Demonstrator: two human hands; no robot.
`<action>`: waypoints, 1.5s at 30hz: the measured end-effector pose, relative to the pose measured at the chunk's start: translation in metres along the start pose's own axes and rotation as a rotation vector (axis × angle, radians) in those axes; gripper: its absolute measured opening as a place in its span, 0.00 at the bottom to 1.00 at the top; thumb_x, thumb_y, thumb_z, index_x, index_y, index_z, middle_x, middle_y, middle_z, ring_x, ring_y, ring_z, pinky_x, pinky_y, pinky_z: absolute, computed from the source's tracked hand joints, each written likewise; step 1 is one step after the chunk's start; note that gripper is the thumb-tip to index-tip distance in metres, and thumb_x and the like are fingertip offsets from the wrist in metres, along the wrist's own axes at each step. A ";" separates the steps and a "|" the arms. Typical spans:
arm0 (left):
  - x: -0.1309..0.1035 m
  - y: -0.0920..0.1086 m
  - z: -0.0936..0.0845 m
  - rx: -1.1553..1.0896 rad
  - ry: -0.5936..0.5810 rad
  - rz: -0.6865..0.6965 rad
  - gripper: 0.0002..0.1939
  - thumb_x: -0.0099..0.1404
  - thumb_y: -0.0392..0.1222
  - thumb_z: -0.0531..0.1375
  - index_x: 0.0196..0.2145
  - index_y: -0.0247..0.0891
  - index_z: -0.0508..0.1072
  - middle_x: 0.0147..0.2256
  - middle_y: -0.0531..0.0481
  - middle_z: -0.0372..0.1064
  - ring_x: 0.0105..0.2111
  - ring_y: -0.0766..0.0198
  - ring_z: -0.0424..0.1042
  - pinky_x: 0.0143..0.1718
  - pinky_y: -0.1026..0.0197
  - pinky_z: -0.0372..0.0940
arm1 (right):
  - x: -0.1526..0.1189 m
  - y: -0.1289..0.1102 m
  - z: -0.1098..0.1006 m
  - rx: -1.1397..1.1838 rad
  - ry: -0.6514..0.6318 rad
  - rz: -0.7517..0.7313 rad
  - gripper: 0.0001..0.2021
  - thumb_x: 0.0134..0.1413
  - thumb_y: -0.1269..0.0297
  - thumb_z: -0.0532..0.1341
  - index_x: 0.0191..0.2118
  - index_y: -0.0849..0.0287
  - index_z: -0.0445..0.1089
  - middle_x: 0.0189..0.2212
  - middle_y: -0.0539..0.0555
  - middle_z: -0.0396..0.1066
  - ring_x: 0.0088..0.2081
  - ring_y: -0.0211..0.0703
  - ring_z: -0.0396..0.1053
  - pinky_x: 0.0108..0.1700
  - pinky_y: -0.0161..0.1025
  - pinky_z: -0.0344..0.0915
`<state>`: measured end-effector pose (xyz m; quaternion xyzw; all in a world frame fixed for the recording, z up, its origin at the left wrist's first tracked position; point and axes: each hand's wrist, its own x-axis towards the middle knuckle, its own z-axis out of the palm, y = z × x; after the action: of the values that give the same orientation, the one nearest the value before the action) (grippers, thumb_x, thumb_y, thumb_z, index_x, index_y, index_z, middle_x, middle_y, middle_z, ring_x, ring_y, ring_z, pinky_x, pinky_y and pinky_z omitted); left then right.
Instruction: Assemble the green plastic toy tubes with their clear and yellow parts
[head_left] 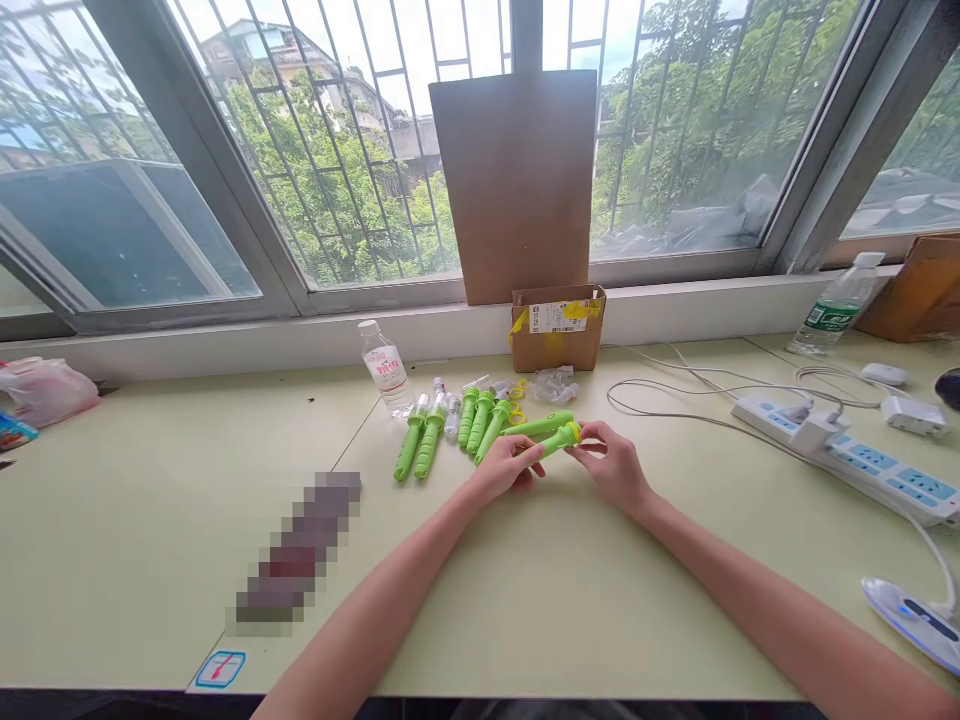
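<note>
My left hand (510,465) is closed around the body of a light green plastic handle (556,441). At its far end sits a yellow ring (576,431), which the fingertips of my right hand (613,465) pinch. Another green handle (536,424) lies just behind the held one. To the left, several more green handles (430,445) rest on the table, some with clear tips (452,415). Small yellow rings (517,400) and a clear plastic bag (553,385) lie behind them.
A small cardboard box (556,350) stands by the window wall, a large cardboard sheet (525,190) behind it. Water bottles (386,370) stand left and right. A power strip (862,460) with cables lies right. A blurred dark object (296,550) lies left on the table.
</note>
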<state>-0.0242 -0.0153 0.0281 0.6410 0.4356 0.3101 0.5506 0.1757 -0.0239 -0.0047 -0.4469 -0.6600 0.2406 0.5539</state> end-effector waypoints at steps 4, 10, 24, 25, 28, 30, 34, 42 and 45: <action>0.001 -0.001 0.000 0.005 0.004 -0.001 0.23 0.57 0.62 0.59 0.28 0.36 0.68 0.28 0.48 0.72 0.18 0.69 0.67 0.16 0.67 0.57 | 0.000 -0.001 0.001 -0.004 0.015 -0.012 0.16 0.50 0.48 0.62 0.33 0.56 0.65 0.39 0.56 0.74 0.39 0.49 0.74 0.42 0.53 0.75; 0.000 0.000 0.001 0.015 -0.031 0.005 0.25 0.59 0.64 0.55 0.27 0.36 0.66 0.21 0.51 0.67 0.15 0.70 0.63 0.15 0.66 0.54 | 0.000 0.002 0.002 -0.001 -0.001 -0.023 0.16 0.50 0.50 0.63 0.36 0.55 0.62 0.40 0.57 0.73 0.41 0.49 0.74 0.41 0.52 0.76; -0.003 0.004 0.000 0.101 0.060 0.004 0.21 0.54 0.58 0.63 0.27 0.38 0.62 0.22 0.53 0.70 0.12 0.74 0.54 0.14 0.68 0.48 | -0.002 -0.004 0.002 -0.008 -0.002 -0.050 0.12 0.52 0.53 0.63 0.33 0.56 0.64 0.44 0.57 0.74 0.43 0.50 0.74 0.44 0.53 0.75; -0.003 0.004 0.000 0.103 0.064 0.010 0.21 0.54 0.58 0.62 0.27 0.38 0.63 0.22 0.52 0.71 0.12 0.75 0.53 0.13 0.68 0.48 | -0.002 -0.004 0.002 -0.014 -0.004 -0.049 0.12 0.52 0.53 0.62 0.33 0.56 0.64 0.44 0.57 0.74 0.42 0.50 0.74 0.43 0.52 0.75; -0.003 0.005 -0.001 0.114 0.051 0.009 0.21 0.56 0.59 0.61 0.27 0.37 0.64 0.24 0.51 0.72 0.12 0.75 0.55 0.13 0.68 0.49 | -0.002 -0.003 0.002 -0.021 -0.010 -0.046 0.12 0.53 0.54 0.62 0.34 0.56 0.64 0.42 0.57 0.73 0.40 0.48 0.74 0.43 0.52 0.75; -0.004 0.006 -0.001 0.121 0.019 -0.006 0.21 0.57 0.60 0.60 0.27 0.36 0.65 0.26 0.49 0.73 0.13 0.75 0.57 0.13 0.68 0.50 | -0.002 -0.002 0.001 -0.015 -0.017 -0.044 0.12 0.53 0.55 0.62 0.36 0.56 0.64 0.41 0.56 0.73 0.38 0.47 0.75 0.43 0.51 0.75; -0.003 0.005 -0.001 0.138 -0.034 -0.010 0.25 0.59 0.63 0.56 0.28 0.34 0.70 0.27 0.48 0.72 0.14 0.74 0.58 0.14 0.67 0.50 | -0.001 0.000 0.001 -0.002 -0.049 -0.056 0.14 0.52 0.56 0.63 0.39 0.56 0.62 0.39 0.55 0.71 0.39 0.46 0.74 0.44 0.50 0.75; 0.000 0.003 -0.003 0.130 -0.085 0.010 0.28 0.61 0.64 0.52 0.30 0.33 0.72 0.16 0.57 0.56 0.13 0.75 0.51 0.15 0.68 0.46 | -0.001 0.002 0.002 0.031 -0.054 -0.027 0.13 0.52 0.54 0.63 0.36 0.55 0.61 0.42 0.56 0.72 0.43 0.48 0.73 0.46 0.52 0.74; 0.000 0.003 -0.003 0.127 -0.086 0.004 0.28 0.61 0.64 0.52 0.30 0.33 0.72 0.16 0.58 0.55 0.13 0.75 0.50 0.15 0.67 0.45 | -0.002 0.001 0.002 0.030 -0.051 -0.015 0.12 0.52 0.54 0.63 0.35 0.55 0.61 0.43 0.57 0.73 0.44 0.49 0.74 0.46 0.51 0.74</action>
<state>-0.0266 -0.0141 0.0315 0.6882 0.4289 0.2554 0.5265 0.1740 -0.0244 -0.0066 -0.4273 -0.6736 0.2574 0.5454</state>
